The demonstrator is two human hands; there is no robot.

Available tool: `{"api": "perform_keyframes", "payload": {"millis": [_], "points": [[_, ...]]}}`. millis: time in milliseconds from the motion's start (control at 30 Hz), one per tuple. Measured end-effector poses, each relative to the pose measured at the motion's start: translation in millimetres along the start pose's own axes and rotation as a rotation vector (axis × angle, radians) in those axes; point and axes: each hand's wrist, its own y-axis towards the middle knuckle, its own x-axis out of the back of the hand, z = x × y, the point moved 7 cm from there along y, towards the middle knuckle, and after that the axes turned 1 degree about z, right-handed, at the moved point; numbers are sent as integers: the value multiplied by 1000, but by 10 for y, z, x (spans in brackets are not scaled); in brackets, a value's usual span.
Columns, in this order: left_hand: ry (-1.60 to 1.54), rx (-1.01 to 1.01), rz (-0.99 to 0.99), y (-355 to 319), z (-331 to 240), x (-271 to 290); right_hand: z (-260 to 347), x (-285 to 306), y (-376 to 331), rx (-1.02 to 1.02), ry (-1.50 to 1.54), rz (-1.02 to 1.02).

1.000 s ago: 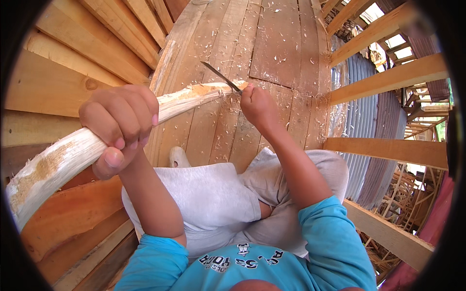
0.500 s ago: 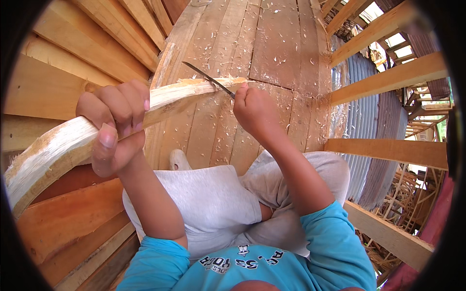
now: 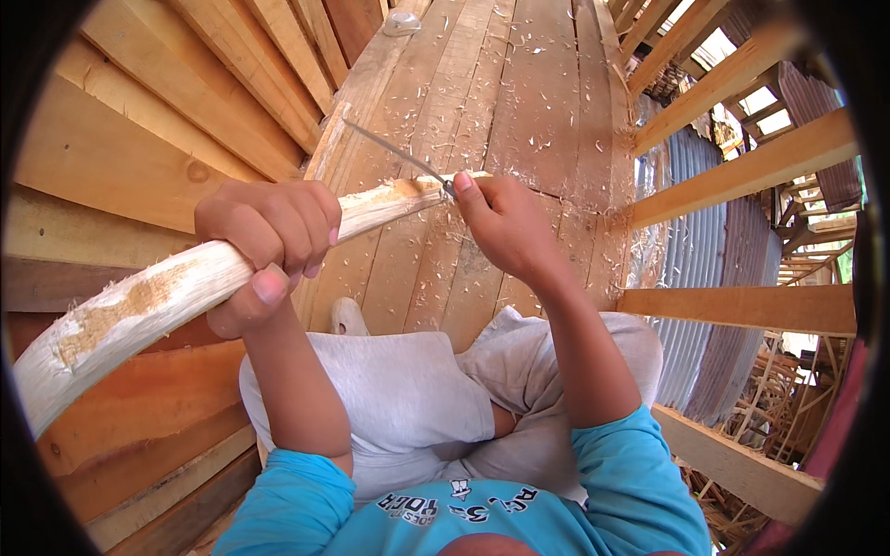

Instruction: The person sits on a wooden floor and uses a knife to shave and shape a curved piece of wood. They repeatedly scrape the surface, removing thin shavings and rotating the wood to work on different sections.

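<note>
A long, curved pale wooden pole (image 3: pixel 139 301), stripped and rough with brown patches, runs from the left edge up to the middle. My left hand (image 3: pixel 269 246) is wrapped round it, thumb underneath. My right hand (image 3: pixel 505 222) is closed on a knife (image 3: pixel 394 150) near the pole's far end. The thin, dark blade points up and to the left, crossing just behind the pole's tip. The knife's handle is mostly hidden in my fist.
Wood shavings lie scattered over the plank floor (image 3: pixel 538 102). A slatted wooden wall (image 3: pixel 120 176) rises close on the left. To the right are railing beams (image 3: pixel 742 309) with corrugated metal sheets (image 3: pixel 691 241) beyond. A small whitish object (image 3: pixel 401 23) sits at the far end.
The pole has turned about its length, showing a different face, and my left hand has shifted right with it. My right hand and the knife have moved slightly down and right.
</note>
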Motion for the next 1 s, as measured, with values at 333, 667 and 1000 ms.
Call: {"api": "perform_keyframes", "payload": {"millis": [333, 667, 1000], "points": [[18, 32, -128, 57, -184, -61, -57, 8, -18, -140, -155, -181], [70, 28, -54, 155, -155, -286, -220, -87, -22, -262, -68, 42], [16, 33, -57, 134, -154, -198, -557, -305, 83, -349, -177, 75]]}}
